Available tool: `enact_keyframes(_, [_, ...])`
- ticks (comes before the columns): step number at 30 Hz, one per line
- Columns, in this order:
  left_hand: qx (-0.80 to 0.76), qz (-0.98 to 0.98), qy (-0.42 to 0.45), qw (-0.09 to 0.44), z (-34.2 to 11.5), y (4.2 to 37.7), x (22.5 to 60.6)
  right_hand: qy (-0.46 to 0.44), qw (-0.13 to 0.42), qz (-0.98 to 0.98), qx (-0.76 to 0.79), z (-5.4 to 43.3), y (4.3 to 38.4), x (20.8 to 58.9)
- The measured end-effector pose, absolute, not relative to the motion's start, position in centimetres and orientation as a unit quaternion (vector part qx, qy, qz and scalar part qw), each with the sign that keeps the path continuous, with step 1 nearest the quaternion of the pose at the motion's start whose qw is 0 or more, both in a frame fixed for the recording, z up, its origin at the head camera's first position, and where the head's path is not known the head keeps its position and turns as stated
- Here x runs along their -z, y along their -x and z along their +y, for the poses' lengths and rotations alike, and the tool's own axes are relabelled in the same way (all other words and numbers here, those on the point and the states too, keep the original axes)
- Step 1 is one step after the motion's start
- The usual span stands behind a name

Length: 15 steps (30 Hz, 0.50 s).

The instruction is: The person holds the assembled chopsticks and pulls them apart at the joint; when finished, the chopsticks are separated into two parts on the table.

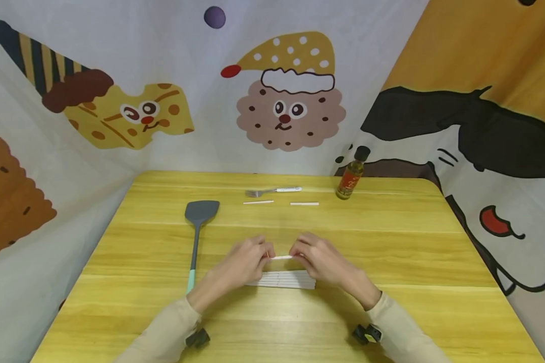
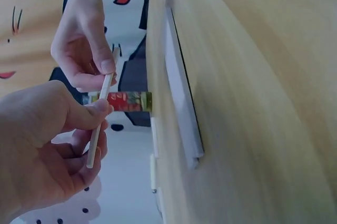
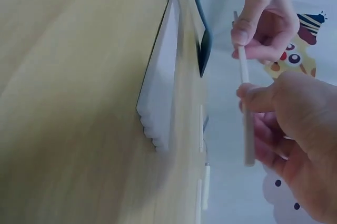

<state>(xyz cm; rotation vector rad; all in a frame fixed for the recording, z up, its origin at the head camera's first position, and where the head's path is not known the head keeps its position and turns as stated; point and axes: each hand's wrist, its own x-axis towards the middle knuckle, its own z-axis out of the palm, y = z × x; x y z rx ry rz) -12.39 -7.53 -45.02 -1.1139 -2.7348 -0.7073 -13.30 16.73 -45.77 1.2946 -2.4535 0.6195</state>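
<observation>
A slim white stick (image 1: pixel 281 257) is held level between both hands, above the tabletop. My left hand (image 1: pixel 247 259) pinches one end between thumb and fingers, and my right hand (image 1: pixel 322 259) pinches the other end. In the left wrist view the stick (image 2: pixel 98 134) looks straight and whole, reaching past the left fingertips. The right wrist view shows the stick (image 3: pixel 248 139) passing beyond the right fingers too. Just below the hands lies a flat white ridged bundle (image 1: pixel 286 279), its far left end partly hidden by the left hand; whether it is separate strips or pleated paper I cannot tell.
A grey spatula (image 1: pixel 202 212) with a mint handle lies left of the hands. At the back are a fork (image 1: pixel 272 191) with a white handle, two short white sticks, left (image 1: pixel 258 202) and right (image 1: pixel 305 203), and an upright dark-capped bottle (image 1: pixel 350 176). Curtains surround the wooden table (image 1: pixel 413 242).
</observation>
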Motion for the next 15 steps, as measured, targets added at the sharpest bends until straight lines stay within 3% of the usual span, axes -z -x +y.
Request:
enact_keyframes(9, [0.214,-0.888,0.4,0.079,-8.6,11.3,43.7,-0.502,0.162,-0.823,-0.213,16.8,12.5,44.8])
enact_keyframes(15, [0.213,-0.89,0.398,0.068,-9.1,10.7,42.1,-0.516,0.157,-0.812,-0.221,16.4,12.4,43.3])
